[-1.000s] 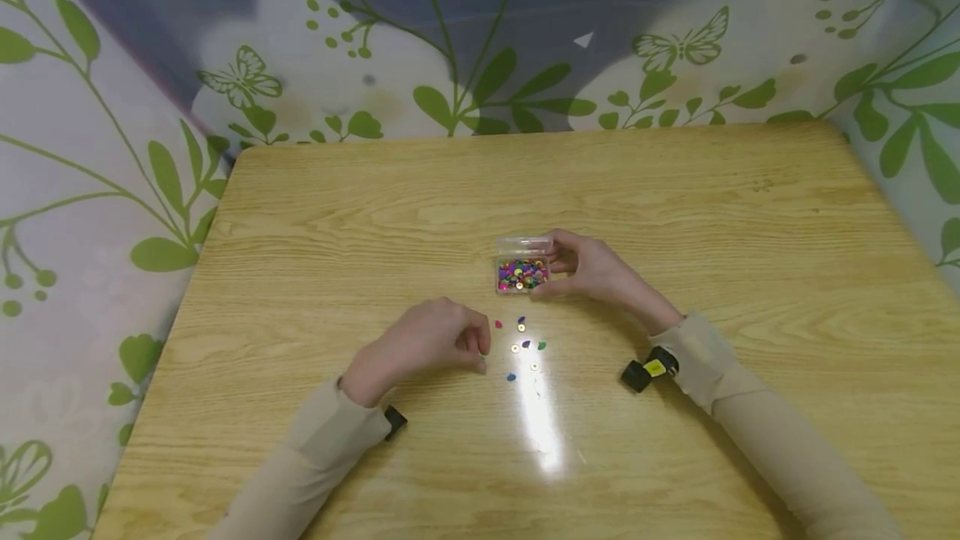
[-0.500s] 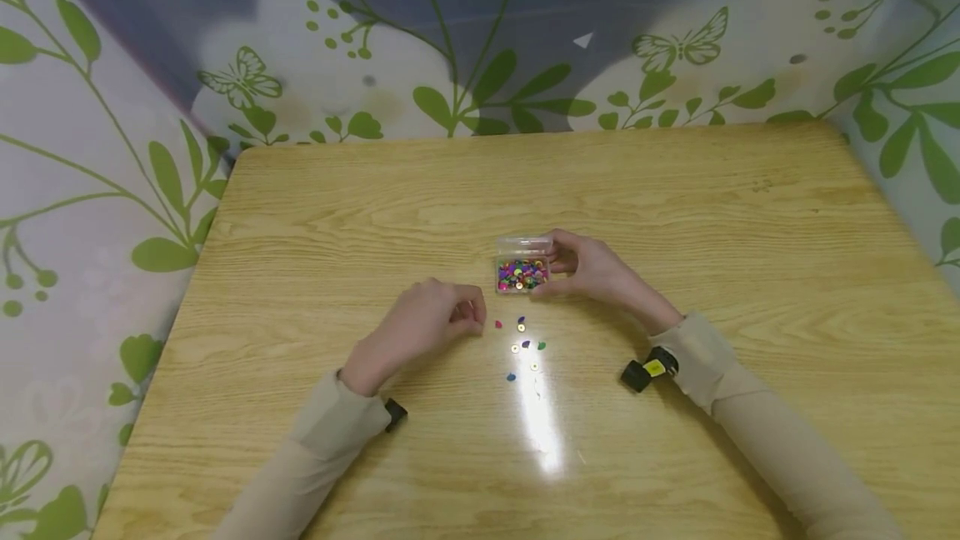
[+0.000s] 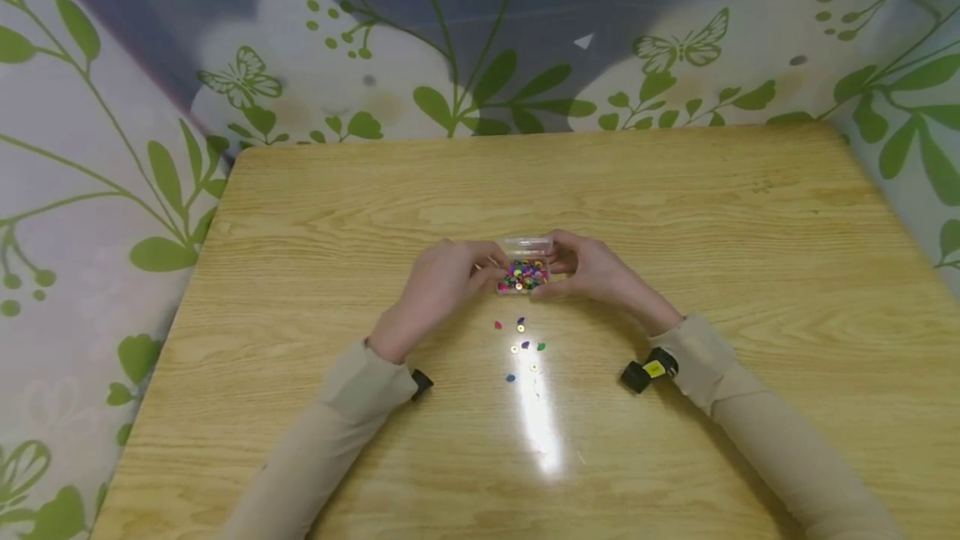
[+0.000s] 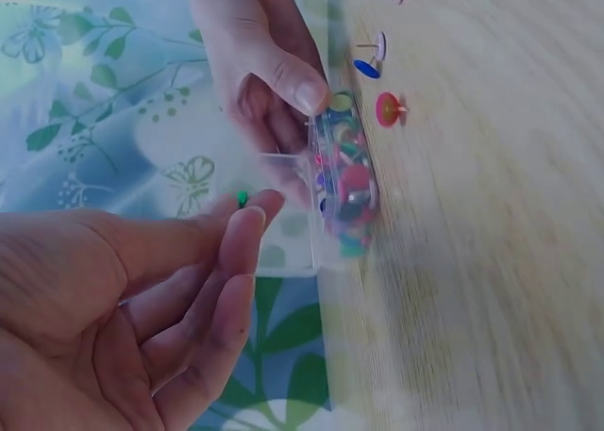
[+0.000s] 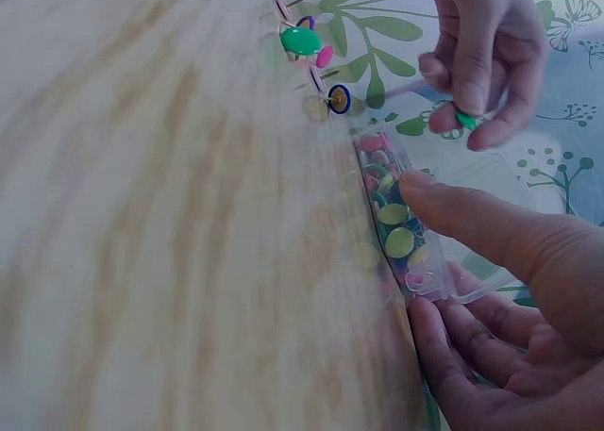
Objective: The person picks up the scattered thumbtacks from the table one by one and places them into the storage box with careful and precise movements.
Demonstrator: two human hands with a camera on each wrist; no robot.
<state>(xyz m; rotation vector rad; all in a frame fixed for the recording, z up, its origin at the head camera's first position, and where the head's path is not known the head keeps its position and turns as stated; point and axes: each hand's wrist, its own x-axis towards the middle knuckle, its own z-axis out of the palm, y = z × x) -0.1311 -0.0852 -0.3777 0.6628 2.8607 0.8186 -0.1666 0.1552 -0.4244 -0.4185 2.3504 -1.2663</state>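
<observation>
A small clear plastic box (image 3: 517, 292) full of colourful thumbtacks stands on the table, its hinged lid (image 3: 525, 246) raised at the back. My right hand (image 3: 596, 271) holds the box at its right side, thumb at the front edge in the right wrist view. A green thumbtack (image 5: 465, 120) is pinched between thumb and fingertips of my left hand (image 3: 442, 280). Those fingertips are at the left side of the box, overlapping its top in the head view. In the left wrist view the pinched tack's green head (image 4: 243, 198) shows just past the fingertips.
Several loose thumbtacks lie in front of the box, among them a pink tack (image 3: 498, 325), a green tack (image 3: 542, 347) and a blue tack (image 3: 511, 377). Light glares off the wooden table (image 3: 675, 473) near them. A patterned wall covering (image 3: 360, 98) rises behind the table.
My left hand has moved up and right from beside the loose tacks to the box, carrying the green thumbtack. The right hand and the box have stayed in place.
</observation>
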